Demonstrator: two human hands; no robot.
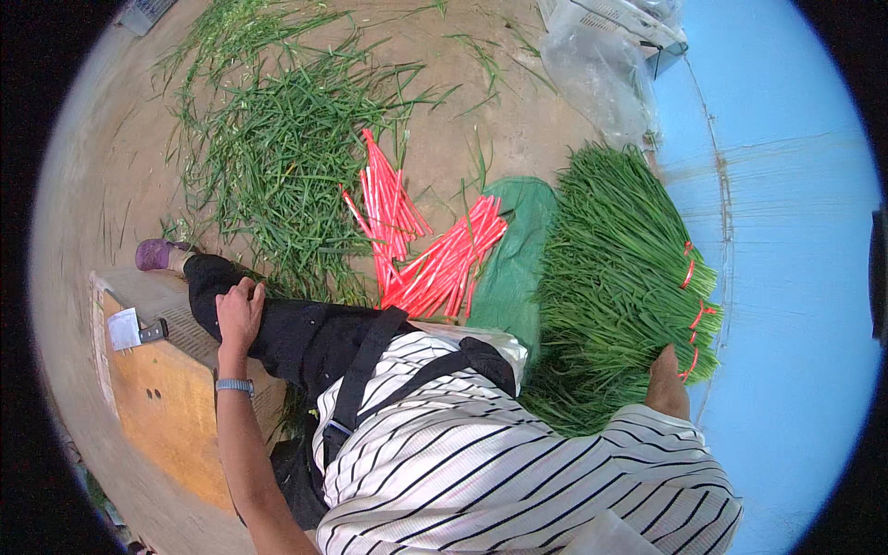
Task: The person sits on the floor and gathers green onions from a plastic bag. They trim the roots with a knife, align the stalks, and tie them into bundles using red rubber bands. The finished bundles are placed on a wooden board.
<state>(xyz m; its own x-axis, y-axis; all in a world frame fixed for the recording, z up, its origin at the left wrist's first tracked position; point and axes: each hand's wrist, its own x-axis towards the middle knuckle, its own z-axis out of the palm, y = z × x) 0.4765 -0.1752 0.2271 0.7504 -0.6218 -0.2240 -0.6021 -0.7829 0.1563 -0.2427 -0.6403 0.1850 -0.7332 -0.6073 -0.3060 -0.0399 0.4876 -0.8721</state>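
Note:
My left hand [240,313] rests on the black-clad knee [284,340], fingers curled over it and thumb apart, with nothing visible in its grasp. A watch [234,386] with a metal band is on that wrist. On the right, my bare right arm [669,388] reaches from the striped sleeve to bundles of garlic chives [624,277]; the hand itself cannot be seen. Red ties [687,274] bind the pale stem ends of these bundles, which lie beside the blue wall. Ahead of me are two fanned piles of red-and-white strips [444,267], one partly beside a green woven sack [517,257].
Loose chive leaves [291,146] cover much of the floor [444,118]. To my left, a knife with a black handle [154,331] lies on a wooden board [166,402] over a plastic crate [163,309]. Clear plastic [596,83] hangs from a white crate [624,24] by the blue wall [777,277].

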